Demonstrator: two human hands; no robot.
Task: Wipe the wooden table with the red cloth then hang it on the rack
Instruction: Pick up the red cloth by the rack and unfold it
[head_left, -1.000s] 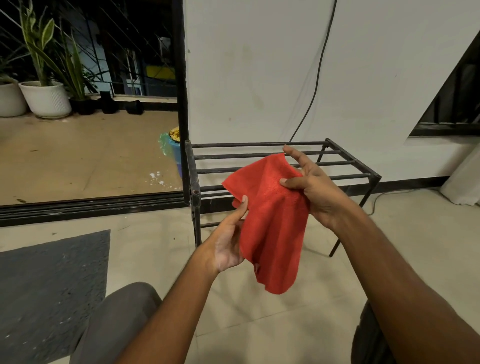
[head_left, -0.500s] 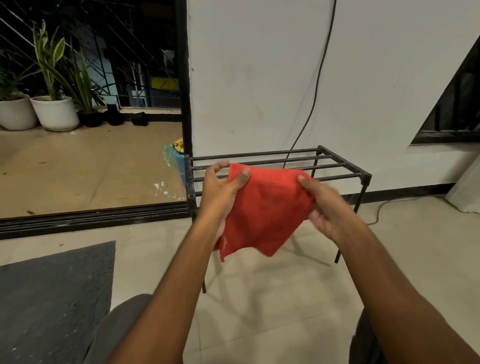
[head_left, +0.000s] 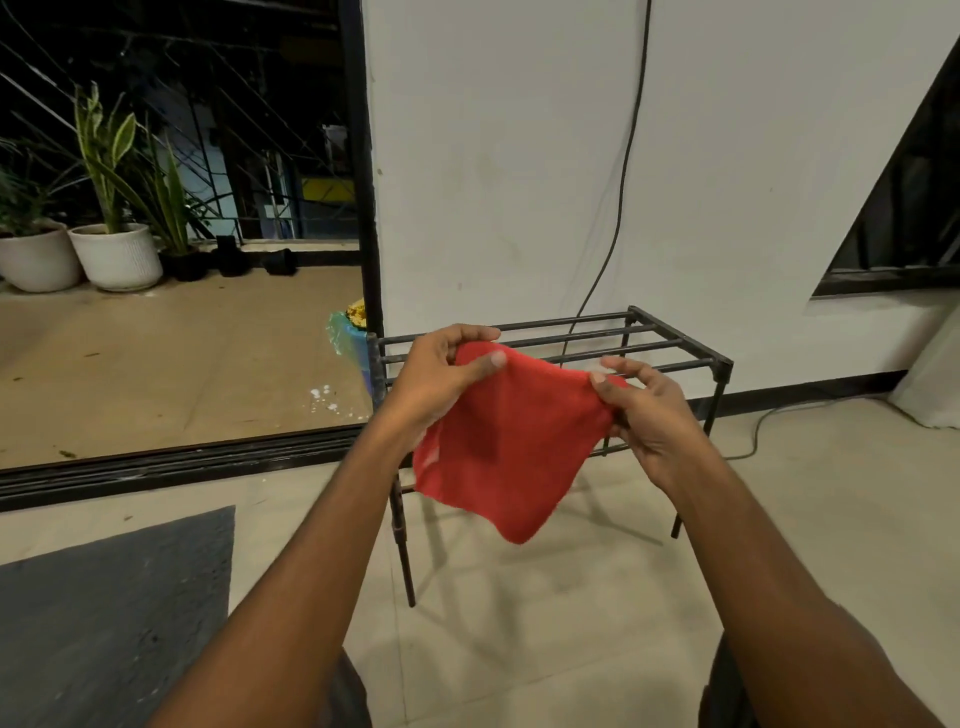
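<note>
Both hands hold the red cloth (head_left: 498, 447) by its upper edge: the left hand (head_left: 441, 374) pinches the left corner between thumb and curled fingers, the right hand (head_left: 649, 415) pinches the right corner. The cloth hangs spread between them in the air, in front of and slightly above the near rail of the black metal rack (head_left: 675, 345); contact with the rail cannot be confirmed. The rack stands on the tiled floor (head_left: 519, 623) against the white wall (head_left: 519, 156). A dark mat (head_left: 114, 613) lies at lower left.
</note>
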